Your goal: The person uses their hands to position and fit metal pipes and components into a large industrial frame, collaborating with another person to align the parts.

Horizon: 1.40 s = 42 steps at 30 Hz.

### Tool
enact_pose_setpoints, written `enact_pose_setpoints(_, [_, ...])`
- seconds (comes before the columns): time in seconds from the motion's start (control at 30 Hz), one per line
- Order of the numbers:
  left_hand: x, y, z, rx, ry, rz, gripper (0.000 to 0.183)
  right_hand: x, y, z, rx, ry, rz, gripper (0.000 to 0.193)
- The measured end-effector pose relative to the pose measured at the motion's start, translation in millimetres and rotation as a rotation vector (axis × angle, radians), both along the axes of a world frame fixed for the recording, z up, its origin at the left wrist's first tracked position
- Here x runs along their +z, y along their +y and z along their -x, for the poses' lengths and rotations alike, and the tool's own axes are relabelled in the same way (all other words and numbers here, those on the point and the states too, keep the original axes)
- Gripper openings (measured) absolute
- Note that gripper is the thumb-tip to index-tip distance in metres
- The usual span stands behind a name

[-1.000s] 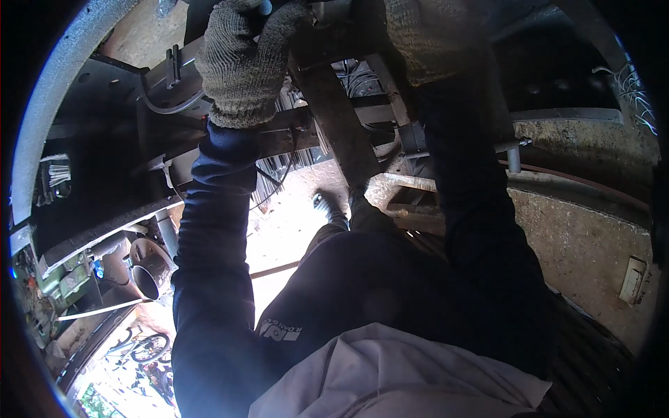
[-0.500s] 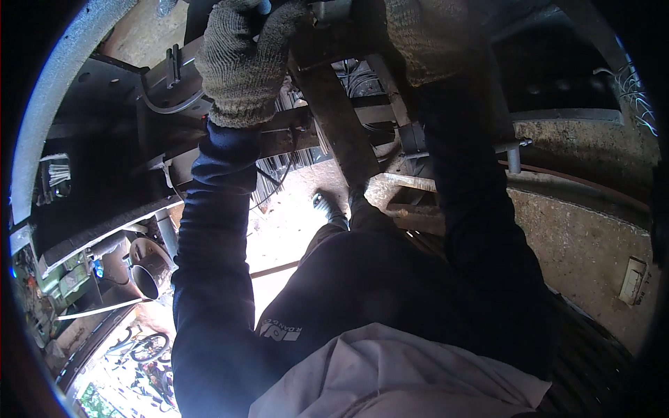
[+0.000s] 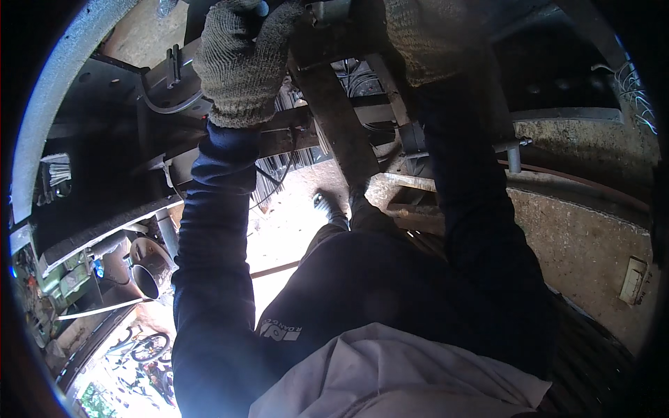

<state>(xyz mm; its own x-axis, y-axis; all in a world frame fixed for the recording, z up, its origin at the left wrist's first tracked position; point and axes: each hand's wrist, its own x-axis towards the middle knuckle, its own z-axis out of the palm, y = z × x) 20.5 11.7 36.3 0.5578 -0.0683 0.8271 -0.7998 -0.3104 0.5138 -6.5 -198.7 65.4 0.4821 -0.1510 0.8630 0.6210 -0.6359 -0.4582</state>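
Note:
Both my hands wear grey-brown knitted work gloves and reach up to the top edge of the head view. My left hand (image 3: 240,66) is curled closed. A small rounded blue-grey end (image 3: 262,8) shows between its thumb and fingers; the rest of that part is hidden. My right hand (image 3: 426,42) is beside the dark metal frame (image 3: 331,42), to the right of it. Shadow and the picture's edge hide its fingers. Between my forearms a flat steel bar (image 3: 338,118) slants down from the frame.
A metal rod with an upright stub (image 3: 514,159) sticks out past my right forearm. Bundled thin rods (image 3: 268,188) stand behind my left forearm. Lower left are a round pipe opening (image 3: 145,282) and a bicycle (image 3: 150,346). My shoe (image 3: 327,203) rests on the bright floor.
My left hand has shifted very slightly to the left, and the rounded end beside its thumb sits a touch lower. My right hand has hardly moved.

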Motion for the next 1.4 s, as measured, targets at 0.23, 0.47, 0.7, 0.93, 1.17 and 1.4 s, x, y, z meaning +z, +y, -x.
enact_pose_setpoints(0.23, [-3.0, 0.4, 0.1, 0.017, 0.059, 0.036, 0.029, 6.2, -1.8, 3.7, -0.006, -0.015, 0.020, 0.023])
enact_pose_setpoints(0.47, [8.9, -5.9, 13.4, 0.110, 0.098, -0.028, 0.029, 4.1, -0.1, 1.2, 0.001, -0.010, 0.039, 0.025])
enact_pose_setpoints(0.7, [3.1, -3.7, 8.4, 0.082, 0.077, -0.011, 0.030, 5.5, 2.0, 3.2, 0.036, 0.047, -0.002, 0.025])
enact_pose_setpoints(0.93, [7.8, -6.3, 10.0, 0.116, 0.023, -0.049, 0.029, -0.9, -8.3, -4.2, 0.016, -0.061, 0.112, 0.024])
enact_pose_setpoints(1.17, [3.5, -3.2, 6.3, 0.037, 0.034, -0.011, 0.028, -7.2, -7.1, -5.7, -0.136, -0.109, 0.157, 0.023])
enact_pose_setpoints(1.4, [0.5, -2.1, 3.3, 0.063, 0.051, -0.012, 0.029, 1.7, 0.0, 3.5, -0.075, -0.011, 0.092, 0.023])
